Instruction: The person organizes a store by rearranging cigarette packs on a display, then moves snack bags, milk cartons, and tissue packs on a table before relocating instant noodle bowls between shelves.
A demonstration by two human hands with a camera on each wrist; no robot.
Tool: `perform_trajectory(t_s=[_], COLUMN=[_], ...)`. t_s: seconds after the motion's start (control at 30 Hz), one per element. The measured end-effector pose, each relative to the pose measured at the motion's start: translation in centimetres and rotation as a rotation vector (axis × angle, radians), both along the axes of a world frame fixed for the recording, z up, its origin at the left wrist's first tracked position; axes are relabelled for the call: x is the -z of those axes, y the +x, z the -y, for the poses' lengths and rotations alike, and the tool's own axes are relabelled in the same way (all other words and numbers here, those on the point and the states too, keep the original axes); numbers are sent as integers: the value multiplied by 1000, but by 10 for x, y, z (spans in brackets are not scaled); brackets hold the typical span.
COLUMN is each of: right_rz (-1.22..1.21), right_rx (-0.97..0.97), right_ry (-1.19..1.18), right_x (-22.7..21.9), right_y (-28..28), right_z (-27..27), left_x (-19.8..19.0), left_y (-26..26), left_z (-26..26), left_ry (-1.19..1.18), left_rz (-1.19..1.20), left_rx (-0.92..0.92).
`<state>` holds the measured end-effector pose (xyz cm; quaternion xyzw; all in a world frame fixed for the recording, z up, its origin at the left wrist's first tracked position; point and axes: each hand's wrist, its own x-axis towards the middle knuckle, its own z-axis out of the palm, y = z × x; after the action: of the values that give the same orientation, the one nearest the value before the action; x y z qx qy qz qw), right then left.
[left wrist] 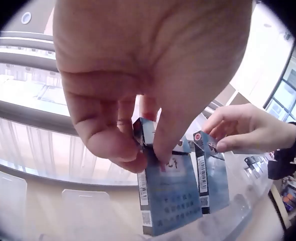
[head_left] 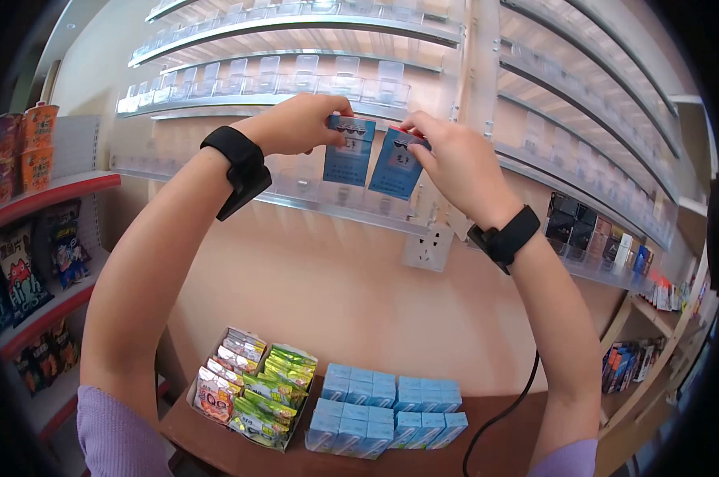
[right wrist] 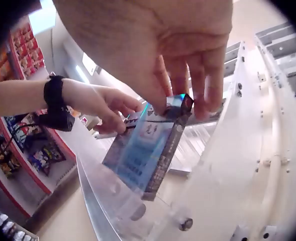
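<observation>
- Purple cloth sleeves (head_left: 121, 433) sit closest, up near the elbows.
- Left hand (head_left: 296, 125) pinches a flat blue cardboard box (head_left: 347, 163) by its top.
- Right hand (head_left: 463, 159) pinches a second flat blue cardboard box (head_left: 396, 171) — this one leans.
- Both boxes are up at a clear plastic shelf (head_left: 292, 195), side by side.
- Small light-blue packs (head_left: 351, 429) stand below on a brown table (head_left: 503, 437).

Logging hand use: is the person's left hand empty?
No, the head view shows the left hand holding a blue box near its top.
</observation>
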<state>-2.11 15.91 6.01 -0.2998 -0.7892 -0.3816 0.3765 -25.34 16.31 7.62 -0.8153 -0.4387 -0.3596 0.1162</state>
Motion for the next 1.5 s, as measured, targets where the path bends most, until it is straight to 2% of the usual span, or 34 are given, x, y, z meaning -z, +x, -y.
perform_trajectory(t_s=[0.13,0.33,0.4,0.87,0.93,1.0,1.2,1.5], right_rz=[9,-67,-63,-64,-75,-77,-78,-81], right_rx=[11,-110,-110,-131,-98,-107,-111,-130], right_ry=[117,50,59,97,31,25,23,36], right_x=[8,10,11,13,12,10,10,10], right_y=[0,2,1,-6,-5,-4,-4,-6], right_z=[-7,-11,-11,-15,-13,-14,-16,-14], left_x=[6,18,21,32,31,29,32,35], left_y=[-8,-12,-13,-12,-13,-14,-13,-11], left_z=[-16,-26,-31,-28,-26,-24,-31,-33], left_ry=[108,131,216,225,222,133,191,256], left_rz=[-46,-41,-47,23,28,67,75,49], left_rx=[80,116,150,187,190,199,245,158])
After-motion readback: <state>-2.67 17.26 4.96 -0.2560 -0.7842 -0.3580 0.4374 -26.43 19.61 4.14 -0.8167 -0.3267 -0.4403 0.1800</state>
